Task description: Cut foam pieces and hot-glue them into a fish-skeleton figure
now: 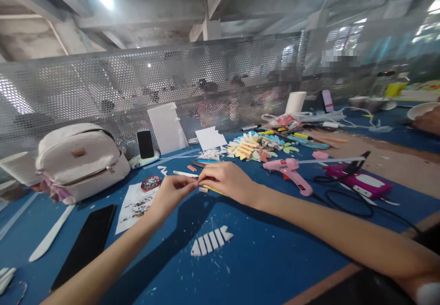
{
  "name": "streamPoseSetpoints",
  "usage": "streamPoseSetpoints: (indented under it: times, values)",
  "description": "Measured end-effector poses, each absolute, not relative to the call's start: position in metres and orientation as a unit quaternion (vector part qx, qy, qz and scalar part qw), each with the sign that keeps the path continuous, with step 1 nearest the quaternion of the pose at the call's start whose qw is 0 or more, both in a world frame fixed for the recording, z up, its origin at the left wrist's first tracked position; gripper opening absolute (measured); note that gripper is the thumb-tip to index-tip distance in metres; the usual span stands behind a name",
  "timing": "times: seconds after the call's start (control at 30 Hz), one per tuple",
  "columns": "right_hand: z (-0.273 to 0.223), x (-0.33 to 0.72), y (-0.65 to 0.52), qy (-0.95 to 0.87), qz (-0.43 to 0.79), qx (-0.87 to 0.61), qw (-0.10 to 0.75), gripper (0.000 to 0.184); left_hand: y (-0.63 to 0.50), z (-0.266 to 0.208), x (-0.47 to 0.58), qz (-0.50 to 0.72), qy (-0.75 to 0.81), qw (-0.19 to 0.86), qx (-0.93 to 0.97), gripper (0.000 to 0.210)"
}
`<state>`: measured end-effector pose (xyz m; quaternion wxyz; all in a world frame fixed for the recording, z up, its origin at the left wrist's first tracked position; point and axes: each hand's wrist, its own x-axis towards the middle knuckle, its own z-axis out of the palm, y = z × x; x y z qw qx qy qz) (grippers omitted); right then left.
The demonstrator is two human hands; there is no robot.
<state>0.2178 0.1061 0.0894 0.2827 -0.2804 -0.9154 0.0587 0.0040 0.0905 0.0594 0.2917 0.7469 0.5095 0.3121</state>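
Observation:
Over the middle of the blue table my left hand point(173, 194) and my right hand point(231, 181) meet, fingertips pinched together. Whatever lies between the fingertips is too small or hidden to name. Just beyond and under the right hand are a yellow stick point(213, 190) and a white pen-like stick point(185, 174). Nearer to me lies a white fish shape point(212, 241), cut into several segments set side by side. Left of my left hand, a white paper sheet point(124, 213) bears small dark beads or bits, with a round red-rimmed dish point(150, 184) at its top edge.
A pink glue gun point(290, 173) with a black cord lies right, by a magenta box point(359, 181). Colourful paper cut-outs point(252, 145) are heaped behind. At left are a white backpack point(80, 160), a black slab point(85, 243) and a white knife point(51, 234). Another person's hand point(428, 120) shows far right.

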Motion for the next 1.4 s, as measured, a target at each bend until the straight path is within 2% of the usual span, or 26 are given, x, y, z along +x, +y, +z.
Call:
streamPoseSetpoints:
  times: [0.2, 0.3, 0.43, 0.7, 1.0, 1.2, 1.4]
  values:
    - [0.087, 0.224, 0.099, -0.920, 0.045, -0.272, 0.278, 0.012, 0.089, 0.045, 0.014, 0.325, 0.524, 0.361, 0.700, 0.025]
    - [0.088, 0.225, 0.094, -0.918, 0.040, -0.279, 0.278, 0.017, 0.086, 0.051, 0.016, 0.327, 0.514, 0.384, 0.694, 0.026]
    - [0.092, 0.230, 0.086, -0.905, 0.061, -0.296, 0.301, 0.014, 0.074, 0.063, 0.010, 0.331, 0.494, 0.408, 0.693, 0.029]
    - [0.081, 0.243, 0.076, -0.877, 0.192, -0.303, 0.319, 0.012, 0.043, 0.061, -0.016, 0.392, 0.521, 0.393, 0.649, 0.033]
    - [0.048, 0.256, 0.072, -0.850, 0.344, -0.293, 0.271, 0.015, 0.018, 0.032, -0.026, 0.381, 0.555, 0.384, 0.632, 0.014]
    - [0.025, 0.267, 0.077, -0.851, 0.380, -0.254, 0.258, 0.016, 0.010, 0.032, -0.025, 0.337, 0.441, 0.171, 0.814, 0.011]
    - [0.021, 0.272, 0.079, -0.874, 0.359, -0.229, 0.233, 0.014, 0.010, 0.015, -0.032, 0.295, 0.392, 0.075, 0.868, 0.022]
